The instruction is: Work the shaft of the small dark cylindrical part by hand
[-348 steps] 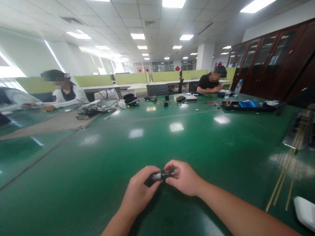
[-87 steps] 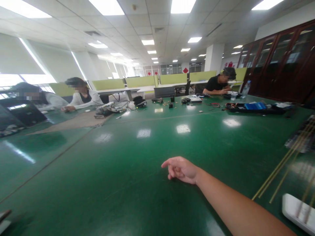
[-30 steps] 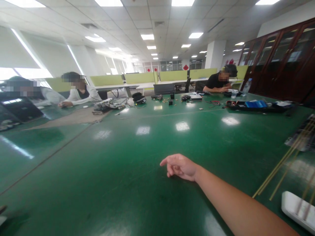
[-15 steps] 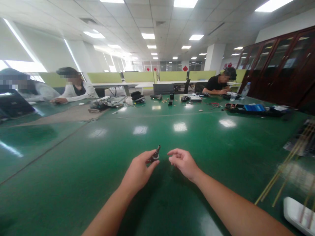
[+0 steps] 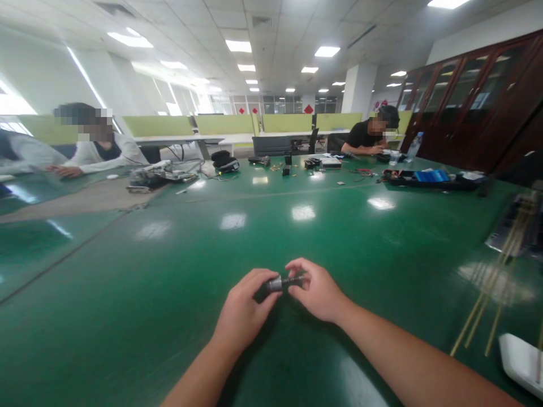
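My left hand (image 5: 246, 302) is closed on a small cylindrical metal part (image 5: 275, 284) with a thin stepped shaft. The part lies nearly level above the green table (image 5: 178, 322), its shaft pointing right. At the shaft's tip, my right hand (image 5: 318, 289) has its forefinger above and thumb below, with a gap between them. Whether its other fingers touch the tip is hard to make out. The part's rear end is hidden in my left hand.
Thin yellowish sticks (image 5: 503, 271) and a white tray (image 5: 524, 362) are at the right. A black tray (image 5: 407, 183) holds a blue item. Farther back lie electronic parts (image 5: 156, 175) and a bottle (image 5: 414, 147). Several people sit around the table.
The metal part has tipped from upright to nearly level, shaft toward the right. My right hand's fingers are now around the shaft's tip. The view has turned slightly right and down.
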